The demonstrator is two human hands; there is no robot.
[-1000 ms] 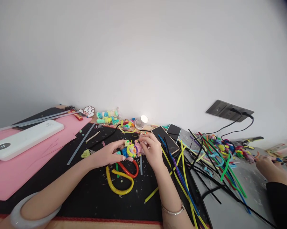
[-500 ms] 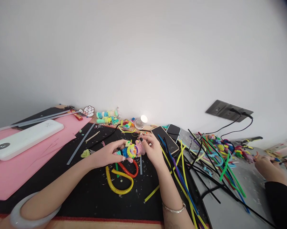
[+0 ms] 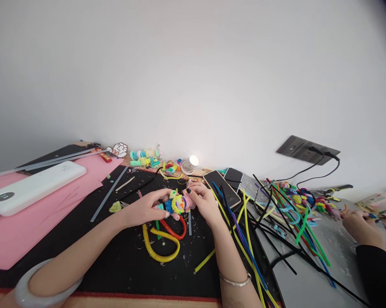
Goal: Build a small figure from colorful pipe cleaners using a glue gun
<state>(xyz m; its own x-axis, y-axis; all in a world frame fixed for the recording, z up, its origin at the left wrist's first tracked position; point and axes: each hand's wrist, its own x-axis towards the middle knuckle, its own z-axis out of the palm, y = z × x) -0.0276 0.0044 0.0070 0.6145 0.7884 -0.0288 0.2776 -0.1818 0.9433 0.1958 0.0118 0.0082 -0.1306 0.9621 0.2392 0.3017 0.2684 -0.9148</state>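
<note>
A small fuzzy pipe-cleaner doll (image 3: 179, 204) with a yellow mane, blue body and pink top lies sideways between my two hands, above the black mat (image 3: 116, 261). My left hand (image 3: 149, 207) is closed round its blue and mint lower end. The thumb and fingers of my right hand (image 3: 203, 199) pinch the pink end. Part of the doll is hidden behind my fingers. Just below it on the mat rest scissors (image 3: 162, 256) with yellow and red handles. A pale glue stick (image 3: 189, 222) lies beside my right hand.
Loose pipe cleaners (image 3: 247, 239) spread to the right, near two phones (image 3: 223, 188). Finished-looking fuzzy figures (image 3: 144, 157) lie by the wall. At left, a white laminator-like device (image 3: 35, 186) sits on pink sheets (image 3: 22, 231). A co-worker's hand (image 3: 364, 229) is at far right.
My right fingers have shifted slightly on the doll's pink end, and the doll has turned a little. My left hand keeps its hold.
</note>
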